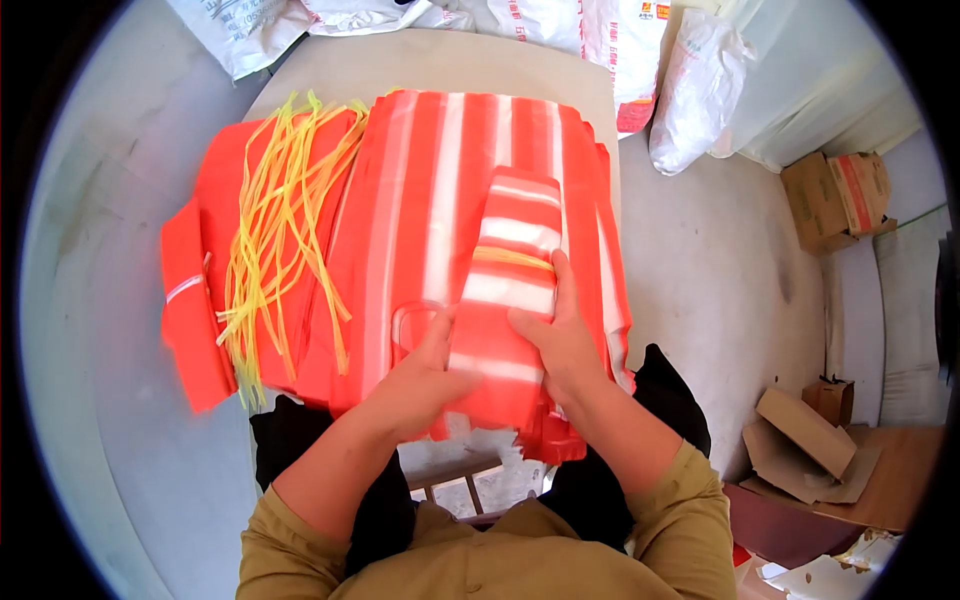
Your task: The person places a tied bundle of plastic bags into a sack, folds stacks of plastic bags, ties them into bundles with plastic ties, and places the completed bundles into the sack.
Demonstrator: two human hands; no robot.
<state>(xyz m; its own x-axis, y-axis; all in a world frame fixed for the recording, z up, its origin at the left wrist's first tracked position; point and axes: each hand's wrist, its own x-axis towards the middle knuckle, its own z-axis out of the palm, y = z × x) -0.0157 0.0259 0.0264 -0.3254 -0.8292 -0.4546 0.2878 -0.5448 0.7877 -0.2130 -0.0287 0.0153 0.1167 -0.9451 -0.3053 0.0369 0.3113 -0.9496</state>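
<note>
A folded bundle of red-and-white striped plastic bags (505, 295) is between my hands, with a yellow tie band (512, 258) around its upper part. My left hand (425, 385) grips its lower left side, thumb across the front. On the right side, my right hand (560, 345) holds it with the thumb on the face and fingers along the edge. Beneath lies a broad stack of the same striped bags (410, 200). Loose yellow plastic strips (280, 230) are spread over red bags (220, 180) to the left.
Another folded red bundle (190, 300) with a pale band sits at the table's left edge. White woven sacks (545, 25) stand beyond the table (400, 60). Cardboard boxes (835, 200) are at the far right, and an opened carton (805, 450) lies at the lower right.
</note>
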